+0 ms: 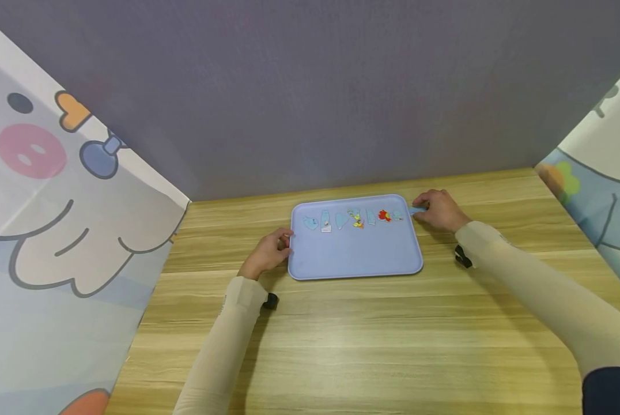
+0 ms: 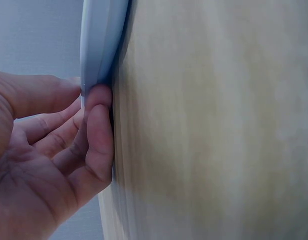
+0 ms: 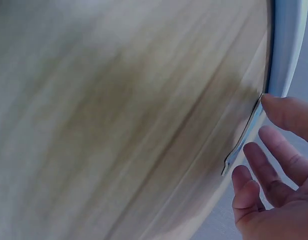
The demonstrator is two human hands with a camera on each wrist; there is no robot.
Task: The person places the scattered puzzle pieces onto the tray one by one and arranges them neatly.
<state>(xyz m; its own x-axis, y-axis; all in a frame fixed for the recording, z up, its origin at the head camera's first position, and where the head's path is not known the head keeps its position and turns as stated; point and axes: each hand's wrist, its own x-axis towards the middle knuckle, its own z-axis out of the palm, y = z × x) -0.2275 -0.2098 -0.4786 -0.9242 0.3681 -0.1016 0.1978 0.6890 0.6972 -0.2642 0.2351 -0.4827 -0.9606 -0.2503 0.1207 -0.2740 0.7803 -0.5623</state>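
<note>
A pale blue tray (image 1: 356, 248) lies on the wooden table, with a row of flat puzzle-like pieces along its far side. Most are light blue (image 1: 341, 220); one shows a red figure (image 1: 384, 215) and another a yellow figure (image 1: 358, 220). My left hand (image 1: 271, 252) grips the tray's left edge, thumb at the rim and curled fingers (image 2: 99, 135) low against its side. Beyond the right rim, another light blue piece (image 3: 242, 141) lies flat on the table. Over it is my right hand (image 1: 441, 211), thumb tip at the piece's tray-side end, other fingers loosely bent and spread alongside.
A grey-purple panel (image 1: 341, 115) stands behind the table. Cartoon-printed walls (image 1: 82, 230) rise at left and right. Wood-grain tabletop (image 1: 372, 346) stretches toward me, in front of the tray. Dark wrist devices (image 1: 463, 257) sit under both sleeves.
</note>
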